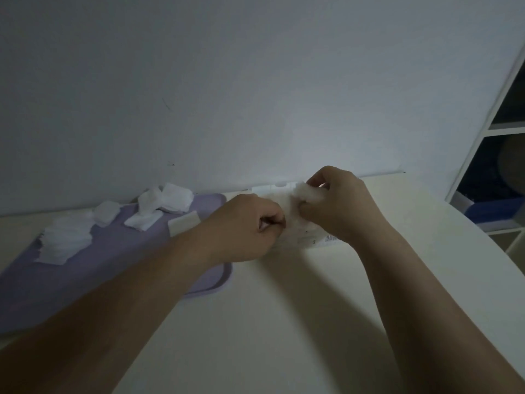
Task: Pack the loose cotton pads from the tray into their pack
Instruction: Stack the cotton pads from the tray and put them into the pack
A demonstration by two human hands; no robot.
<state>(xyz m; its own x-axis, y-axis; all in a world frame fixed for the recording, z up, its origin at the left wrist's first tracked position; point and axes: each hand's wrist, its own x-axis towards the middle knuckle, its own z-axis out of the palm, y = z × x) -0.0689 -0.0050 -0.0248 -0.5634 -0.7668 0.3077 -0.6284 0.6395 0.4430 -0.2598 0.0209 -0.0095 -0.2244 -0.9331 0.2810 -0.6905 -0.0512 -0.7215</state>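
Note:
A lilac tray (119,260) lies on the table at the left, with several loose white cotton pads (66,240) in heaps along its far side. Right of the tray lies the clear plastic pack (298,237), mostly hidden behind both hands. My left hand (244,228) pinches the pack's near edge with curled fingers. My right hand (338,203) grips a small bunch of cotton pads (308,191) at the pack's far end. Whether the pads are inside the pack's opening is hidden.
The cream table (284,322) runs to a plain wall at the back. A white shelf unit (488,129) with dark compartments stands at the right. A small white block (183,221) lies on the tray near my left forearm.

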